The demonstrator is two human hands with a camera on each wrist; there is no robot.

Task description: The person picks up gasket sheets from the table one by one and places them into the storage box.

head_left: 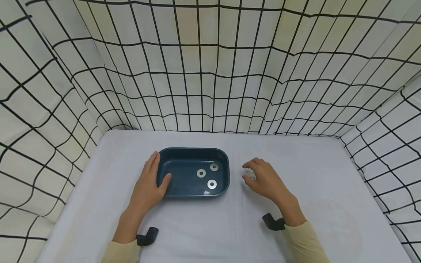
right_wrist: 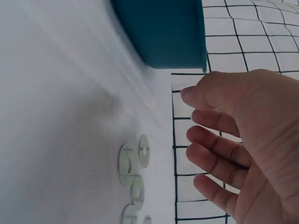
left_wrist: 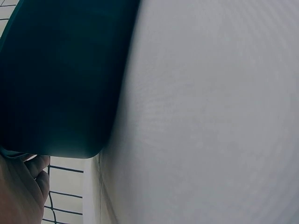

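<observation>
A dark teal rectangular tray (head_left: 184,182) stands on the white-covered table with three flat, pale washers (head_left: 208,184) inside, toward its right end. My left hand (head_left: 148,188) holds the tray's left end, its thumb over the rim and its fingers along the outer wall. To the right of the tray, my right hand (head_left: 264,179) hovers with fingers loosely bent and nothing between them. Several washers (right_wrist: 124,175) lie close together on the cloth below it, a few overlapping; in the head view the hand partly hides them.
White cloth (head_left: 204,226) covers the table. Black netting (head_left: 213,76) over pale walls rises behind the table and at both sides. A black bracket (head_left: 148,236) sits at the left wrist, and another black bracket (head_left: 273,222) at the right wrist.
</observation>
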